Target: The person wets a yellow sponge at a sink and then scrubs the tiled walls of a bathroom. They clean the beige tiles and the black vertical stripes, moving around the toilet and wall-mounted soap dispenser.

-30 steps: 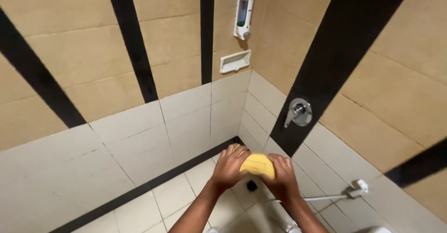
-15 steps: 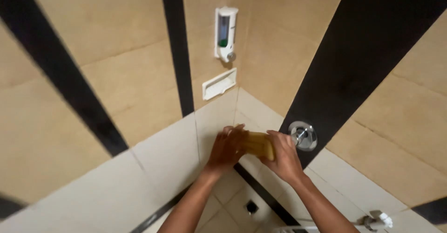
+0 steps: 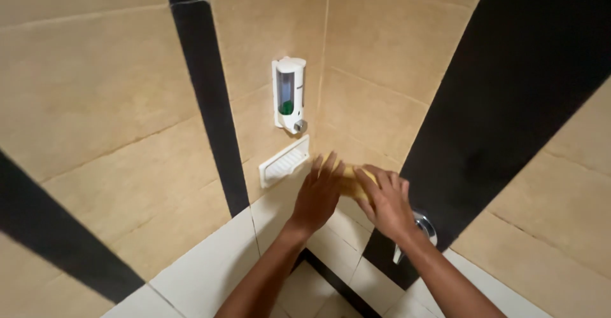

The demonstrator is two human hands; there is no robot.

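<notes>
My left hand (image 3: 317, 197) and right hand (image 3: 387, 202) clamp a soft yellow rectangular sponge (image 3: 351, 182) between them, near the white ribbed plastic soap tray (image 3: 284, 161) on glossy beige tiles.

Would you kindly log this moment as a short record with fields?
Place: tiled wall corner, beige with black stripes
Left hand: flat against the yellow sponge
Right hand: on the sponge's other side, fingers spread
Sponge: pressed between both hands, near the corner
Soap dispenser: mounted above, green liquid inside
Soap tray: white, left of the hands
Tap handle: metal, behind the right wrist
</notes>
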